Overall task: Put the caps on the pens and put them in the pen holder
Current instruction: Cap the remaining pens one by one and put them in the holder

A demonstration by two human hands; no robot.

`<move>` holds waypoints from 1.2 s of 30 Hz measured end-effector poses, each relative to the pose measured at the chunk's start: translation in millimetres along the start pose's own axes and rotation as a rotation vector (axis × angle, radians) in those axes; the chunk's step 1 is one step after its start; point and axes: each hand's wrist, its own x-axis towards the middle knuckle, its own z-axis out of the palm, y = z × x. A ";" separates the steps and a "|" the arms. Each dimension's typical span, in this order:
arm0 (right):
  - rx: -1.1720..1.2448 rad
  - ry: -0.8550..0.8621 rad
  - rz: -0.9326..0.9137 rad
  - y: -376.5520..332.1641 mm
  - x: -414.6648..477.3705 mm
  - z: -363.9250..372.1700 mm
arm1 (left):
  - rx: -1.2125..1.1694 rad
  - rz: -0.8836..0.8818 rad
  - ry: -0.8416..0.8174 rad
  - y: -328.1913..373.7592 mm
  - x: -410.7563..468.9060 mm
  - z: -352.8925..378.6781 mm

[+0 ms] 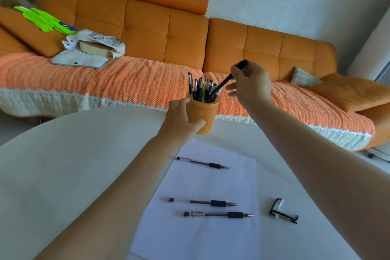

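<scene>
Three uncapped gel pens [219, 214] lie on a white sheet of paper [211, 238] on a pale table [73, 154]. Loose caps [282, 211], at least two, sit just right of the sheet. The left hand [181, 120] wraps around the one orange pen holder [205, 116]. The right hand [251, 84] pinches one black pen [223, 83] near its top, its lower end inside the rim among several pens. Bracing the holder and steering the pen into a gap should seat it cleanly.

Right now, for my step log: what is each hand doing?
Left hand: grips the orange pen holder.
Right hand: holds a black pen, its lower end in the holder.
</scene>
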 end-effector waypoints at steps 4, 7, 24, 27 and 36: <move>-0.285 -0.073 -0.087 11.6 18.3 27.8 | -0.145 -0.064 -0.120 -16.6 11.6 0.5; -0.509 -0.148 -0.080 18.8 24.9 39.4 | -0.192 -0.050 -0.168 -19.1 16.3 0.6; -0.651 -0.509 0.134 37.3 -35.3 -11.6 | 0.142 0.023 -0.210 9.9 -15.9 -0.2; -0.617 -0.602 0.164 51.1 -65.1 -44.2 | 0.225 0.059 -0.296 16.2 -28.6 6.9; -0.685 -0.716 0.237 87.5 -121.4 -129.7 | 0.521 0.108 -0.443 18.1 -58.7 22.0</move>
